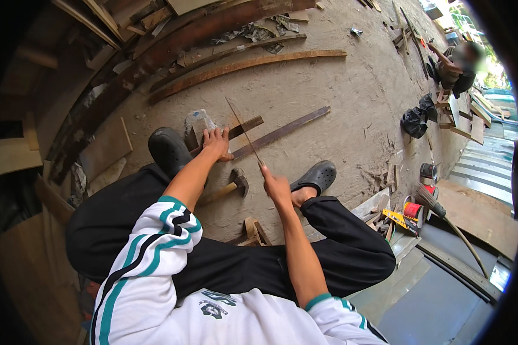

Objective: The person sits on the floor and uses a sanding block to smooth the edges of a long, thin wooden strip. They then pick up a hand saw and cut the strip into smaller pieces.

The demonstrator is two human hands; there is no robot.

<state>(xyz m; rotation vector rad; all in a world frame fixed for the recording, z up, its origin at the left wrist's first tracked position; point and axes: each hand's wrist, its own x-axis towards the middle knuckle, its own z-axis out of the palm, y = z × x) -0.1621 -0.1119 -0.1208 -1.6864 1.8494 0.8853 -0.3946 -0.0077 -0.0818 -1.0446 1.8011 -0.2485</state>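
Note:
My right hand is closed around the handle end of a handsaw, whose thin blade shows almost edge-on. The blade points away from me and crosses a dark wooden strip. My left hand grips that strip near its left end, fingers spread over it and thumb on the near side. Beneath and beside the left hand sits a pale block partly wrapped in clear plastic. A longer dark strip lies just nearer, on the ground. Between my forearms rests a hammer with a wooden handle.
Long boards and a rusty beam lie ahead. Wood scraps sit between my legs. To the right are a black bag, cans, a broom and metal sheets. Another person works at far right.

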